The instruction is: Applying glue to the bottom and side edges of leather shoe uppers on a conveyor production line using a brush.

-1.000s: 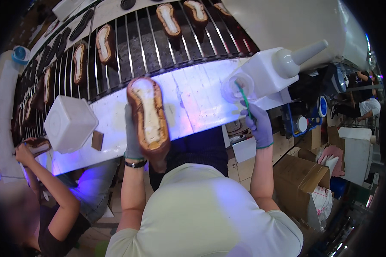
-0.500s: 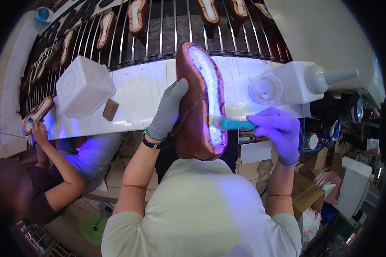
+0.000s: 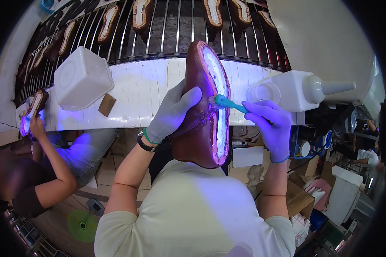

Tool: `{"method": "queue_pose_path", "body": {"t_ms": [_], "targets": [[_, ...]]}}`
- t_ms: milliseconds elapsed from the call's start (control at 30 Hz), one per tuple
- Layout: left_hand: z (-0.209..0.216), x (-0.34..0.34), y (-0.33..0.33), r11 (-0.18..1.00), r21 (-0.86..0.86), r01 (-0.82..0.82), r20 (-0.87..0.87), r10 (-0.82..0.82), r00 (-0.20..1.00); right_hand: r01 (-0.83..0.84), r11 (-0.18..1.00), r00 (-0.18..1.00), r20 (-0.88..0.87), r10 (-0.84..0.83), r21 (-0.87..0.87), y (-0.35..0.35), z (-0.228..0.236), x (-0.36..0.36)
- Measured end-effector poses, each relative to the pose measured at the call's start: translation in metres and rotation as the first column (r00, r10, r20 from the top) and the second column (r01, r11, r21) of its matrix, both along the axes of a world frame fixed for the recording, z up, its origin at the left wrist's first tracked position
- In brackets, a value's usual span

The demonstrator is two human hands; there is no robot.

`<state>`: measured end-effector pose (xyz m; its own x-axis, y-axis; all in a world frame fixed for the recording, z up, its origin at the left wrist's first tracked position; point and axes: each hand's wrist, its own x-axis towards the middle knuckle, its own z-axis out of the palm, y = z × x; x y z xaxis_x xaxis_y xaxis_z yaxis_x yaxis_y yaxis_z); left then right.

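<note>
A brown leather shoe upper stands tilted before me, toe up, its pale underside and pinkish rim turned toward me. My left hand, in a grey-white glove, grips it by the left side, thumb on the leather and the other fingers hidden behind. In my right hand, gloved and lit violet, is a small teal brush held by the end of its handle. The bristles touch the shoe's left rim, about midway along its length.
A white worktable runs across, carrying a white square tub, a brown block and a white bottle with a spout. Beyond it, several shoe uppers lie on a roller rack. At left, a co-worker's hand holds another shoe.
The brush has moved up from the lower underside to the left rim, and its head now points up-left. The shoe has turned and shifted slightly right; my left hand moved with it.
</note>
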<state>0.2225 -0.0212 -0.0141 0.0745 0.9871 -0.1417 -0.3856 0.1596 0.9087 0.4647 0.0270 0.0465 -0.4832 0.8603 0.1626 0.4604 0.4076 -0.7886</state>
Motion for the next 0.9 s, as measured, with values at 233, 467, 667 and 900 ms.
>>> {"method": "queue_pose_path", "body": {"t_ms": [233,467,667,900], "targets": [[0.007,0.003,-0.005,0.999,0.029,0.04,-0.196,-0.034,0.98,0.049,0.994,0.999,-0.028,-0.047,0.098,0.018,-0.003,-0.009],[0.014,0.005,-0.007,0.995,0.049,0.088,-0.527,-0.049,0.849,0.152,0.988,0.986,-0.066,-0.151,0.013,0.039,0.0,-0.02],[0.009,0.001,-0.002,0.99,0.025,0.135,-0.64,-0.088,0.763,0.129,0.992,0.982,-0.139,-0.13,-0.016,0.066,-0.007,-0.016],[0.0,0.0,0.004,0.99,0.026,0.138,-0.282,-0.125,0.951,-0.157,0.969,0.987,-0.046,0.151,-0.191,0.078,0.01,0.0]]}}
